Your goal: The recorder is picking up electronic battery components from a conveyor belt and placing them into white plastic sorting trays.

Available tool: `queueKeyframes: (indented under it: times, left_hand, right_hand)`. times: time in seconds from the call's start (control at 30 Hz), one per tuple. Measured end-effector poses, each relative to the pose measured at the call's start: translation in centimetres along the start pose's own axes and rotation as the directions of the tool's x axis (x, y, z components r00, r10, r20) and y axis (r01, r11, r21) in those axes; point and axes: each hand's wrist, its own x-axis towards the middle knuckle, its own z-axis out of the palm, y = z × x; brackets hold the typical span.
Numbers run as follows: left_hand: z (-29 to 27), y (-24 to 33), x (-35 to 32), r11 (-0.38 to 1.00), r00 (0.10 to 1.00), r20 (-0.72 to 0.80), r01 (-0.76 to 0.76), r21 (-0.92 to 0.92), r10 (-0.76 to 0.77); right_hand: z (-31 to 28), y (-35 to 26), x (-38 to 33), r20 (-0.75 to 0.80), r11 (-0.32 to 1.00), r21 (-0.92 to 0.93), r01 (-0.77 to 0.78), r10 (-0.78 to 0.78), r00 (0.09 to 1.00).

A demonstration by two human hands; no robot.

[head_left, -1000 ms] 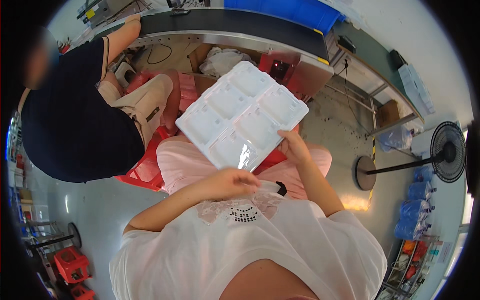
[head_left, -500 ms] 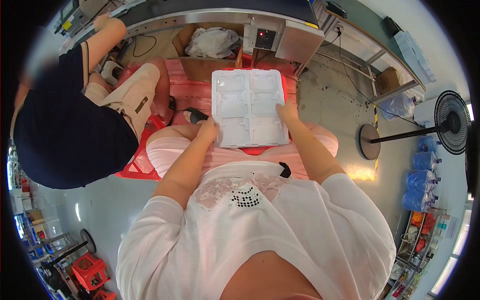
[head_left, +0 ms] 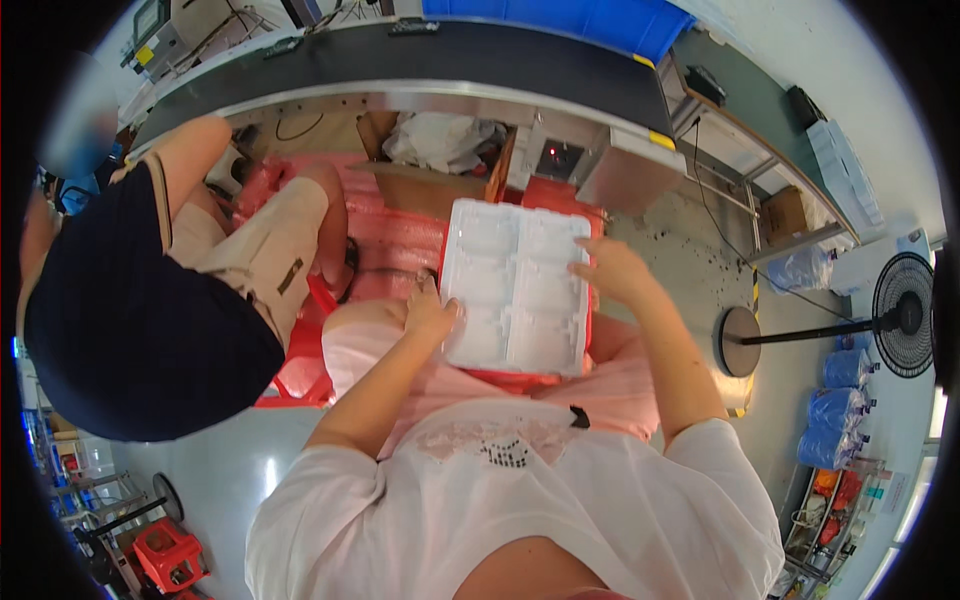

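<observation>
You seemed to be steadying the white tray [head_left: 515,287]: it lay between your left hand [head_left: 432,313], at its left edge, and right hand [head_left: 617,268], fingers spread at its right. Whether either gripped, I couldn't tell; shifting it called for firm holds.

Bright, even light filled the room, with whitish panes [head_left: 906,515] glowing along the far right. The grey floor [head_left: 225,465] carried a pale streak of glare on the left and a warmer patch near the fan [head_left: 903,312]. Beneath the black belt [head_left: 480,62] things turned dimmer. The white tray [head_left: 517,290] looked washed out (its ridges barely showed). A smeary blur hid the head of the seated person [head_left: 150,315]. Straight edges bowed toward the rim, and the corners fell to black.
</observation>
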Motion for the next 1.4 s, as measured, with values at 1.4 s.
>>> queueKeyframes:
  times: [1.4]
  left_hand:
    - [-22.8, 8.8, 41.1, 0.855, 0.963, -0.262, 0.081, 0.512, 0.065]
  right_hand:
    - [-5.4, -4.7, 5.2, -0.105, 0.286, 0.952, 0.111, -0.035, 0.994]
